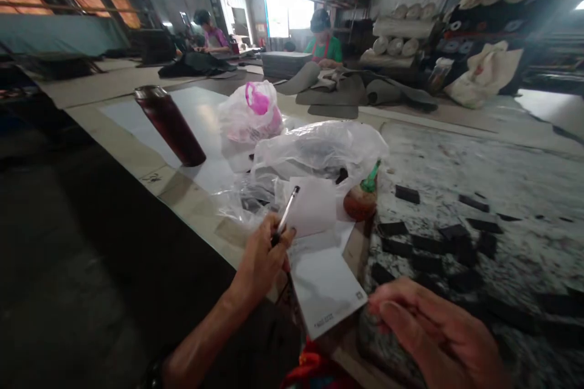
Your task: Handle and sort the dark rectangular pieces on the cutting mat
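Note:
My left hand (pixel 263 258) is closed around a pen (pixel 286 214), whose tip points up and away over a white notepad (pixel 326 279) with its top sheet (pixel 312 205) folded back. My right hand (pixel 433 331) sits low at the right with fingers curled, its fingertips pinching the pad's near right corner. The pad lies on the table edge beside a small brown bottle with a green cap (pixel 362 197).
Clear plastic bags (pixel 314 152) and a bag with something pink (pixel 253 112) lie behind the pad. A dark red flask (pixel 168 124) stands at left. Several small black pieces (pixel 433 243) are scattered on a stained surface at right. Two people work at far tables.

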`<state>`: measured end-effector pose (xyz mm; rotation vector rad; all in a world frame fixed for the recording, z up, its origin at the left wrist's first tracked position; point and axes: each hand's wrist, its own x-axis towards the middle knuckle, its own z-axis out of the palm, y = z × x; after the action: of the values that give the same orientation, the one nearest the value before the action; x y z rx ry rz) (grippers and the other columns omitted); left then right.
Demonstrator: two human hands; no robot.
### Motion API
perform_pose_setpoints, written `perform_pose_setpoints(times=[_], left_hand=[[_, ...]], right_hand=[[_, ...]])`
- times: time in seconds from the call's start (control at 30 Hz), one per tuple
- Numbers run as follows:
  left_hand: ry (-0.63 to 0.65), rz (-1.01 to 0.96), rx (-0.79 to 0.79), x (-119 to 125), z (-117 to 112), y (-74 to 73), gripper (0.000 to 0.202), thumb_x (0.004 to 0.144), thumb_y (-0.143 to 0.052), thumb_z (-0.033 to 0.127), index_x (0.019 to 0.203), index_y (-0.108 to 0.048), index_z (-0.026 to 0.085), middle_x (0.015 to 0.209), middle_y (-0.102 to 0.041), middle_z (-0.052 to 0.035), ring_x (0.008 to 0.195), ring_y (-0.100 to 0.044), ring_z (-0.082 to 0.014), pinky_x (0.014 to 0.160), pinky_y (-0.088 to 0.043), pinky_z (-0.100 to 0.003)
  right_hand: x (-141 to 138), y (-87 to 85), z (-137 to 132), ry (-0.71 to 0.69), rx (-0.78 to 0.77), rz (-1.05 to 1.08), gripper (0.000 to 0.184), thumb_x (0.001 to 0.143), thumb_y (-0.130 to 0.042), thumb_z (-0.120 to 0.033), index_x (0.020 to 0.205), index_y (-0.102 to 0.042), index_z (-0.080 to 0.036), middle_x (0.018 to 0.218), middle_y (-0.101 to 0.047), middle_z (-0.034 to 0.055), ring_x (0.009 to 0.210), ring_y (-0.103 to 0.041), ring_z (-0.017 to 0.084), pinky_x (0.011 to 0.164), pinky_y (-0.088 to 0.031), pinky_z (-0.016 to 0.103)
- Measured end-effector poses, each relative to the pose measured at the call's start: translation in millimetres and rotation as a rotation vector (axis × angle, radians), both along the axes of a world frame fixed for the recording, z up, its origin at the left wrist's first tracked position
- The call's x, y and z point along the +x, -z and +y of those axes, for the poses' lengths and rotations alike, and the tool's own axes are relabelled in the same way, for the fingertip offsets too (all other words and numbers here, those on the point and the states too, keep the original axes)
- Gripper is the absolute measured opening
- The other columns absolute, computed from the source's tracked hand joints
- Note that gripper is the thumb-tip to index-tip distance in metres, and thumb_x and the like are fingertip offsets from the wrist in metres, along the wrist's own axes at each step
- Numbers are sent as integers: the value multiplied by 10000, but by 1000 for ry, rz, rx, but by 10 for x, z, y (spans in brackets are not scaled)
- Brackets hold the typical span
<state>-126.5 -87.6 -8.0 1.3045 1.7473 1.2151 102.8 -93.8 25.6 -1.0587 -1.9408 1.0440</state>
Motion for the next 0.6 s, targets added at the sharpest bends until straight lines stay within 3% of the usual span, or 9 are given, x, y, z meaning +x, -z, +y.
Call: perform_pose_setpoints(times=[0.13,0.33,0.5,0.6], left_hand=[[-5,45,-13,-94,8,102,190,851,-494,329,728,-397,222,472,-459,106,377,-480,-101,441,-361,-220],[-13,120,24,-90,-53,167,167,862,-486,313,738,-428,218,547,-452,84,505,-468,-110,518,-350,-233],[44,132,80,-142,-81,216,82,851,-466,273,817,-488,202,704,-531,35,661,-503,-139,598,-380,-249],[77,120,95,-152,-96,226,80,840,-452,251,881,-492,195,734,-565,20,699,-534,-155,624,-401,-258]], right_hand=[[-240,-10,129,-58,42,-30,195,879,-489,-314,796,-645,-231,743,-659,-24,668,-607,107,619,-452,156],[-765,-28,414,-69,-71,-74,240,875,-490,-362,901,-671,-208,757,-677,-10,667,-608,123,630,-442,203],[-1141,56,587,-67,-125,-125,326,829,-522,-463,753,-656,-176,695,-654,7,656,-592,136,557,-410,209],[-1282,100,591,-55,-143,-132,281,809,-541,-427,741,-646,-175,670,-644,3,615,-577,122,517,-395,198]])
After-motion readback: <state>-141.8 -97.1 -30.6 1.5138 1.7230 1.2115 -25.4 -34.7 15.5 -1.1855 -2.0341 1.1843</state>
